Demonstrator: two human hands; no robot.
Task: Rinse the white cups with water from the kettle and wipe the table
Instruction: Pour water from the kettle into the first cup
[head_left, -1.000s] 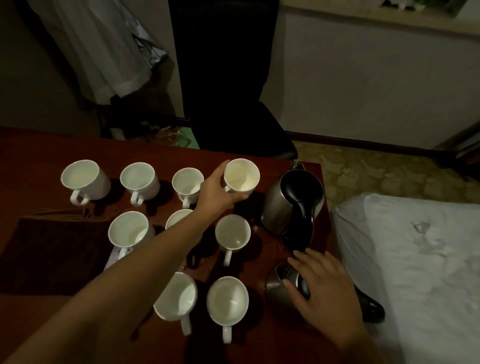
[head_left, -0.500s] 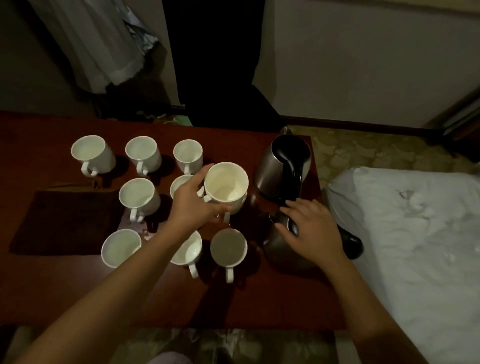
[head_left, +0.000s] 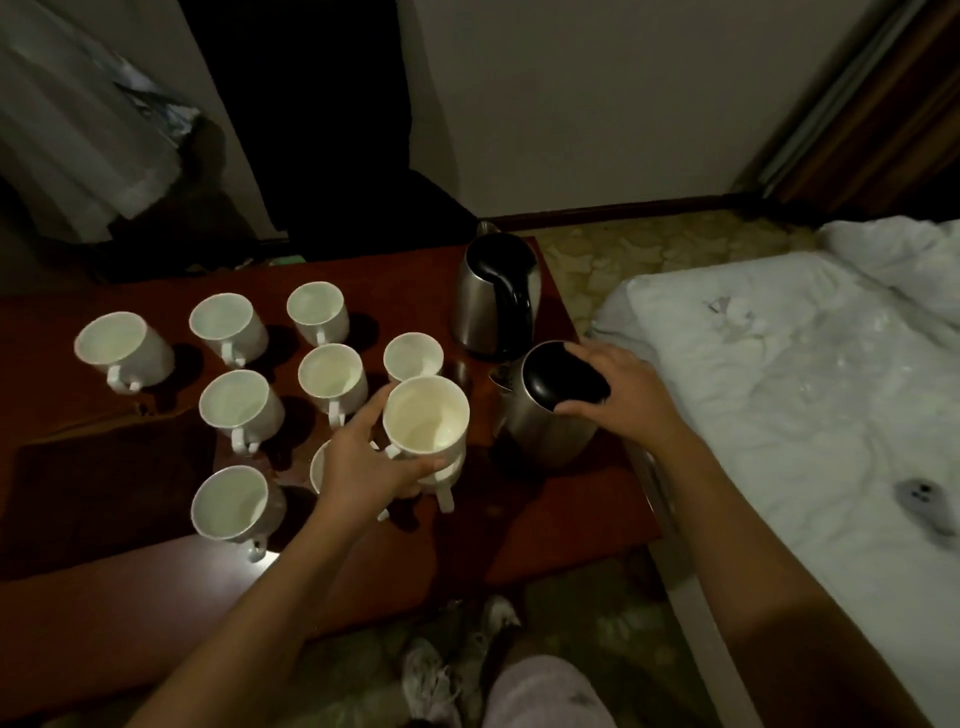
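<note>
The left hand (head_left: 371, 470) is wrapped around a white ceramic cup with a small loop handle (head_left: 426, 422), thumb on the cup's far-left side and fingers curled under its near wall, holding it raised above another white cup (head_left: 442, 480) whose handle pokes out below. The right hand (head_left: 621, 397) is clamped over the black top and handle of a brushed steel kettle with a black lid (head_left: 545, 418), which stands just right of the held cup, spout toward it.

Taking that kettle as the landmark: a second steel kettle with a black handle (head_left: 496, 296) stands just behind it at the far right corner of the dark red-brown wooden bench (head_left: 545, 525). To its left, eight more white cups sit upright on the bench, all well apart from the kettle except the nearest one (head_left: 414, 357), which is close behind the held cup. The farthest-left cup (head_left: 122, 348) leans in the wide-angle view. A dark brown cloth (head_left: 111, 478) lies flat at the far left of the bench. To the right of the kettle, beside the bench edge, is a bed with rumpled white bedding (head_left: 805, 389).
</note>
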